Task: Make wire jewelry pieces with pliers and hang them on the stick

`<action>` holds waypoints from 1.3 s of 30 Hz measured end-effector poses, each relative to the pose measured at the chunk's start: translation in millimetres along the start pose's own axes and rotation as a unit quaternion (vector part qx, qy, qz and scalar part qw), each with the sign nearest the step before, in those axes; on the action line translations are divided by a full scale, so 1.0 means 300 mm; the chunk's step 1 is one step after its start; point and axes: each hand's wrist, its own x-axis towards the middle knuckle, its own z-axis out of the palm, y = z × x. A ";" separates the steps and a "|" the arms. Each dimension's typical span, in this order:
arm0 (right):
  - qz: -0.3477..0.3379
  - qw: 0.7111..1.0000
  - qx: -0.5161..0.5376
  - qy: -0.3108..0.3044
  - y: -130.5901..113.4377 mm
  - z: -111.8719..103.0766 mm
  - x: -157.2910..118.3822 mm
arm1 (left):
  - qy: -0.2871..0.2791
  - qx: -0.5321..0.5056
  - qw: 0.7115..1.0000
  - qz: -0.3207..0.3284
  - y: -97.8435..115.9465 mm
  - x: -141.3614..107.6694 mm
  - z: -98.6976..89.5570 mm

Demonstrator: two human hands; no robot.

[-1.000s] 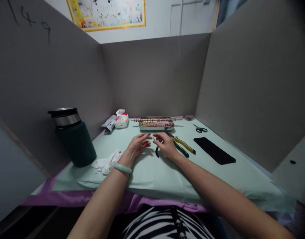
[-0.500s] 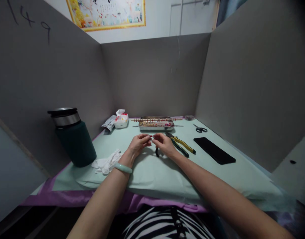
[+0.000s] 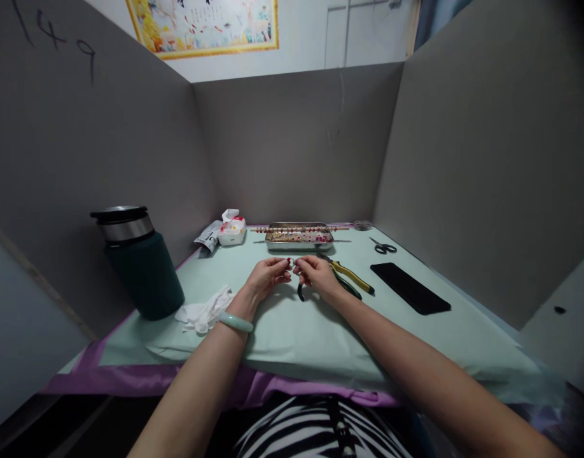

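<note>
My left hand [image 3: 268, 275] pinches a tiny red bead-like piece [image 3: 289, 261] between thumb and forefinger. Close beside it, my right hand [image 3: 315, 273] is closed in a pinch at a small piece too tiny to make out. The fingertips of both hands nearly meet above the pale green cloth. A black curved tip [image 3: 300, 292] shows below the right fingers; the rest of that object is hidden. Partly covered by the right hand lie pliers [image 3: 352, 276] with green and yellow handles. Beyond the hands sits a metal tray [image 3: 299, 246] with small beads in it.
A beaded stick [image 3: 340, 228] lies across the tray. Scissors [image 3: 385, 247] and a black phone-like slab [image 3: 409, 288] are at right. A dark green flask [image 3: 146, 273], crumpled tissue [image 3: 206, 310] and a tissue pack [image 3: 232, 232] are at left. Grey partitions [image 3: 296, 146] surround the table.
My right hand has shifted slightly right, opening a small gap between the fingertips. The red piece shows more clearly at my left fingertips. The pliers' green handle is more covered.
</note>
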 end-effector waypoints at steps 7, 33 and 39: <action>0.009 1.000 0.006 -0.010 0.007 -0.004 0.001 | -0.037 0.009 0.999 -0.013 0.000 -0.003 0.003; -0.055 0.997 -0.051 -0.015 0.026 -0.003 0.003 | -0.062 0.043 0.997 -0.019 0.018 -0.029 0.025; -0.120 0.988 -0.099 0.002 0.038 -0.009 0.005 | -0.049 0.067 0.996 0.016 0.014 -0.027 0.033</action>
